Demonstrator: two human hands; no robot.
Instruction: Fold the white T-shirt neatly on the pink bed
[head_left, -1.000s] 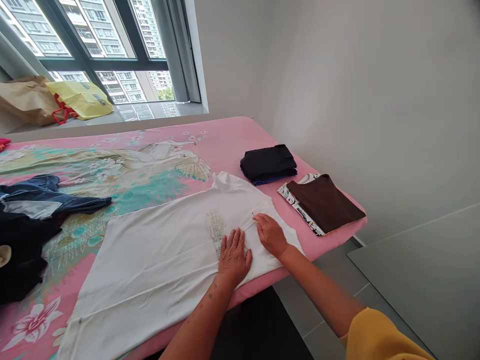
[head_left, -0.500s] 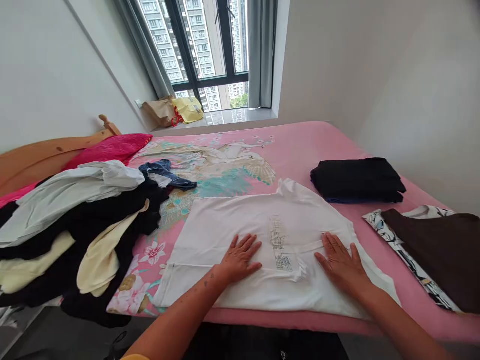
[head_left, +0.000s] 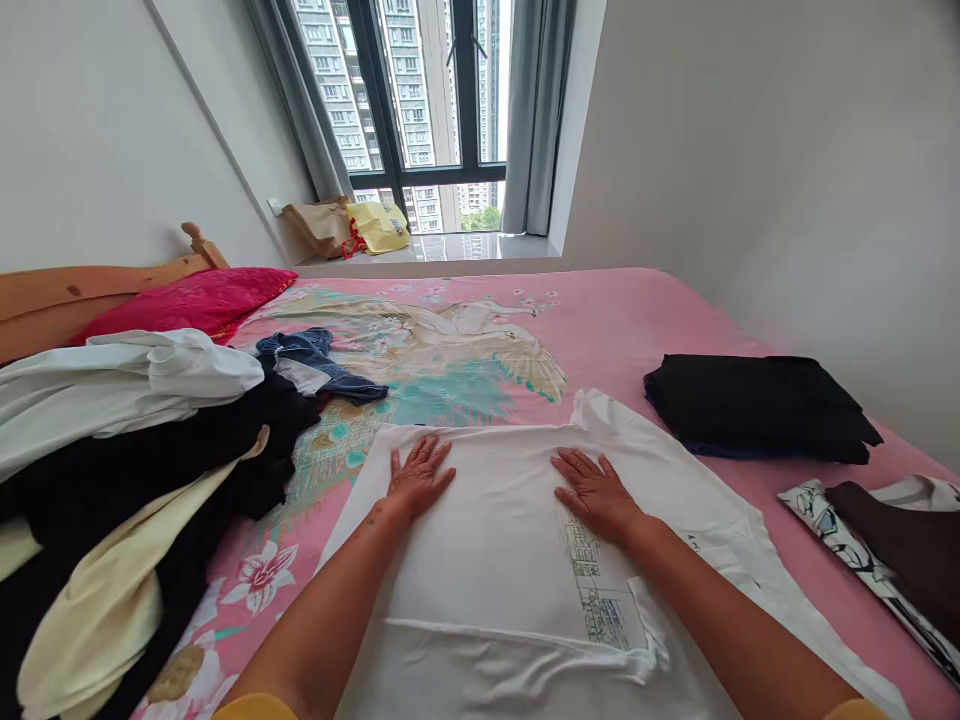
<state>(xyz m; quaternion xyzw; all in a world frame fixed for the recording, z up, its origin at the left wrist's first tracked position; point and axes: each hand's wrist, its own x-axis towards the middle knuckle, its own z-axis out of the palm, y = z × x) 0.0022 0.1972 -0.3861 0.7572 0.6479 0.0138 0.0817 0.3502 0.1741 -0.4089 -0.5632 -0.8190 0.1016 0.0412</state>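
Note:
A white T-shirt [head_left: 480,540] with a printed block of dark lettering lies spread on the bed in front of me. One side of it is folded over, and a sleeve edge shows near the print. My left hand [head_left: 421,478] rests flat on the shirt near its far left edge, fingers spread. Palm down, my right hand [head_left: 596,490] presses on the cloth just above the print, its fingers stretched out. Neither hand grips anything. My right forearm hides part of the shirt's right side.
At left lies a heap of clothes [head_left: 127,400], with blue denim [head_left: 322,362] beside it. Folded black garments [head_left: 757,405] and a brown-and-white folded top [head_left: 892,540] lie at right on the pink bedsheet [head_left: 615,330]. Paper bags [head_left: 319,225] stand on the windowsill.
Both hands have slid away from me over the shirt, toward its far edge, and remain flat. The view has moved closer to the bed.

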